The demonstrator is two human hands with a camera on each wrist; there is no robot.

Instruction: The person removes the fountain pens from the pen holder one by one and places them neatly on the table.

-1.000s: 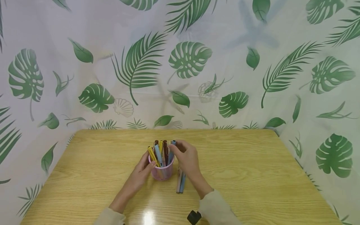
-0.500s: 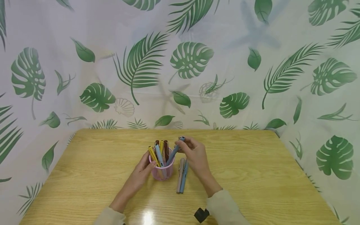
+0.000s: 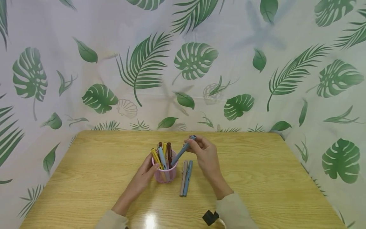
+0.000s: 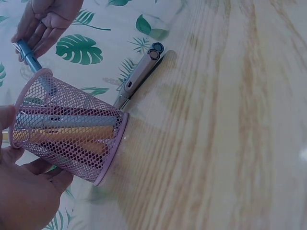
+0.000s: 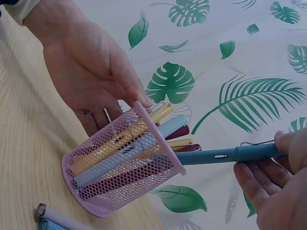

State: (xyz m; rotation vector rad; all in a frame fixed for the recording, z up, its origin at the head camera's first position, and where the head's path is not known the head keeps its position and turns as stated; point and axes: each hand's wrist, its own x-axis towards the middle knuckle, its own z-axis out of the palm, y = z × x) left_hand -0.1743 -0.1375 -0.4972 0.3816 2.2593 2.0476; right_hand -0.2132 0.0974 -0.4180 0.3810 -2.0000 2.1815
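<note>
A pink mesh pen cup (image 3: 166, 176) stands on the table with several pens in it: yellow, dark red and a light blue pen (image 3: 161, 156). My left hand (image 3: 143, 175) holds the cup from its left side, thumb at the rim. With thumb and fingers my right hand (image 3: 207, 156) pinches a blue-grey pen (image 3: 181, 152) by its capped end. That pen slants up to the right, its lower end still inside the cup, as the right wrist view shows with the pen (image 5: 211, 157) crossing the rim.
Right of the cup, a grey-brown pen (image 3: 183, 179) and a blue pen (image 3: 188, 178) lie side by side on the wooden table (image 3: 243, 171). A white cloth printed with green leaves (image 3: 197, 60) hangs behind and beside the table.
My right hand has drawn the blue-grey pen up and to the right, and it now tilts more out of the cup. My left hand has stayed on the cup.
</note>
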